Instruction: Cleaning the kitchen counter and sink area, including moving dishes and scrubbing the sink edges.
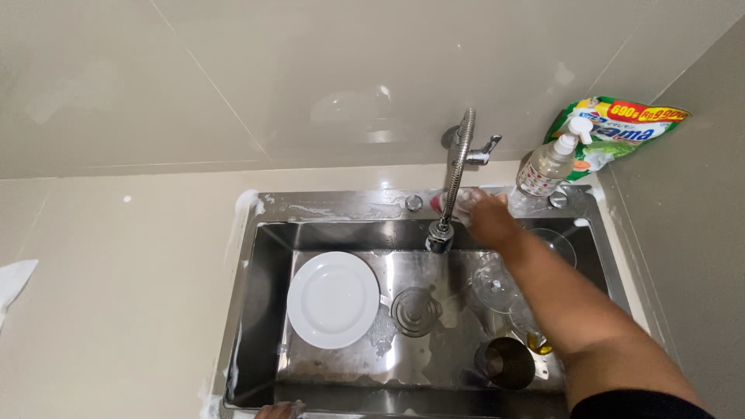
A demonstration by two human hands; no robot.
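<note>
My right hand [487, 216] reaches over the steel sink [256, 310] to its back ledge, behind the flexible chrome faucet [458, 174], and its fingers close on something pale and reddish there, partly hidden. At the bottom edge only the fingertips of my left hand [279, 410] show, resting on the sink's front rim. In the basin lie a white plate [333, 299], the round drain [415, 311], clear glasses [497, 281] under my forearm, and a dark metal cup [507, 362].
A clear pump bottle [552, 161] and a green refill pouch [617, 128] stand at the back right corner. Soap foam streaks the sink's left rim [247, 203]. A white cloth [14, 281] lies at the far left of the beige counter.
</note>
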